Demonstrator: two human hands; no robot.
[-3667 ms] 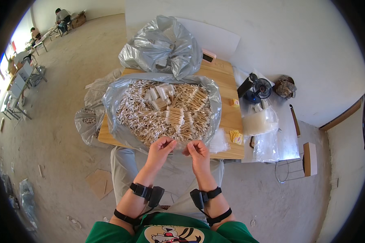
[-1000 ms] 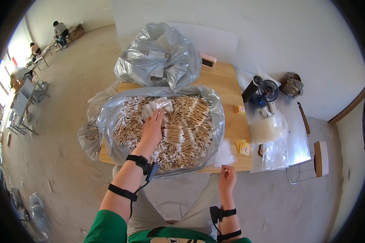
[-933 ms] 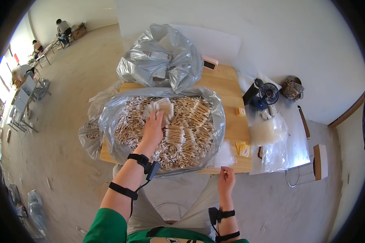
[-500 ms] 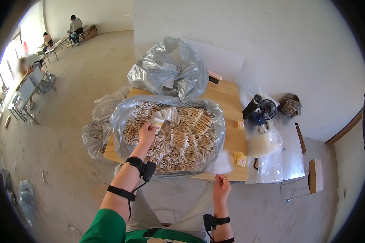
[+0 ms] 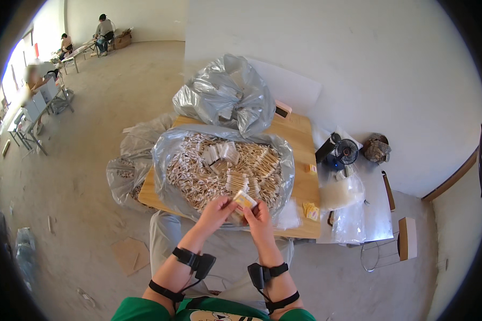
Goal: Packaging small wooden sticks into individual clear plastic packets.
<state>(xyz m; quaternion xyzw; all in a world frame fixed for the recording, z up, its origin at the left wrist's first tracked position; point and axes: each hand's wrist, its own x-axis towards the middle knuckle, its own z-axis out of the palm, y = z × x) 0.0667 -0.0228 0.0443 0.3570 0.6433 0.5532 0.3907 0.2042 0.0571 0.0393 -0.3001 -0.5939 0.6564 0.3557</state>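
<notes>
Both hands meet over the near edge of a large grey plastic bag (image 5: 160,166) heaped with loose cotton swabs (image 5: 190,179). Between my left hand (image 5: 215,213) and my right hand (image 5: 259,218) is a small clear packet with a yellow-and-white label (image 5: 245,199). The fingers of each hand pinch it from either side; what is inside is hard to make out. Several filled packets (image 5: 222,153) lie on the far part of the swab heap. Beside the bag, to the right of my right hand, is a stack of clear plastic sleeves (image 5: 288,215).
Yellow label cards (image 5: 311,211) lie on the wooden table (image 5: 297,182). Behind stands a tied grey bag (image 5: 225,96). A small black fan (image 5: 346,151) and plastic packaging (image 5: 343,191) occupy the side table. Another swab bag (image 5: 126,179) sits at the left; people work far left.
My left hand has brought the packet from the heap toward me and to the right. My right hand has risen from beside the table and now grips the packet too.
</notes>
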